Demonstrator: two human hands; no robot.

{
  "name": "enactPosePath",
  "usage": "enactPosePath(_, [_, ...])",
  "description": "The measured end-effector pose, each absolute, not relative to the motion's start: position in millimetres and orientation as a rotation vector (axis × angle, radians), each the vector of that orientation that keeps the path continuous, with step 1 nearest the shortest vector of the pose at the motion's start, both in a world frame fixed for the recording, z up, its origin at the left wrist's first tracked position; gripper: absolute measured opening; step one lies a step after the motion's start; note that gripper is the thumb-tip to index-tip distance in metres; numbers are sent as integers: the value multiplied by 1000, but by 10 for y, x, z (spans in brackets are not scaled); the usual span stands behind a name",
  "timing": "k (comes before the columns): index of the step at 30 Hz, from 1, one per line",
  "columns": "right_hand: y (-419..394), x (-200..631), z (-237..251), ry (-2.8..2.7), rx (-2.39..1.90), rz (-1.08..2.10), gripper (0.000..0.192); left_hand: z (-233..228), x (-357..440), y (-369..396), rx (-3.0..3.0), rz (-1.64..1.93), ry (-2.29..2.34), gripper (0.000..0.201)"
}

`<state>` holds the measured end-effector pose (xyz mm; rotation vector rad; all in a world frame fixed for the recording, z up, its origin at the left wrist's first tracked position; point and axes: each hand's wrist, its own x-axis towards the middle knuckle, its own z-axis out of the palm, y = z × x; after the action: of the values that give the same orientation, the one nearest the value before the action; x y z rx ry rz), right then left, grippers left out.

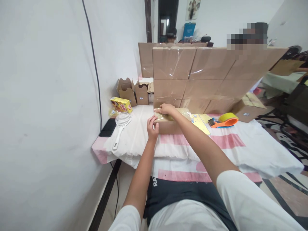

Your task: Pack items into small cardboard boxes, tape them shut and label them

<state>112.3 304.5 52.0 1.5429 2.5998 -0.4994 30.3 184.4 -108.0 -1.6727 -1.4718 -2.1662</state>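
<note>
Left hand (pixel 152 127) beside box (pixel 169 126), right hand (pixel 166 109) atop

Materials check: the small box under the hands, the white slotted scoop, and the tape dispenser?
Small box: brown corrugated-looking cardboard, matte; glossy clear tape or film wrinkles across its top under the right hand, while the left hand presses its near corner.
Scoop: white, looks like moulded plastic, perforated head, slight sheen.
Tape dispenser: orange body, likely plastic; yellowish tape roll on top.
</note>
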Motion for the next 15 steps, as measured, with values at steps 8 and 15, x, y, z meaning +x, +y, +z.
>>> enactPosePath(8, [3135, 1287, 571, 2563, 1282, -648, 106, -1093, 310, 1851, -1644, -2166, -1501, 37])
enactPosePath(15, [3205, 1338, 620, 2631, 1193, -620, 71, -1133, 291, 1863, -1647, -2163, -1496, 37])
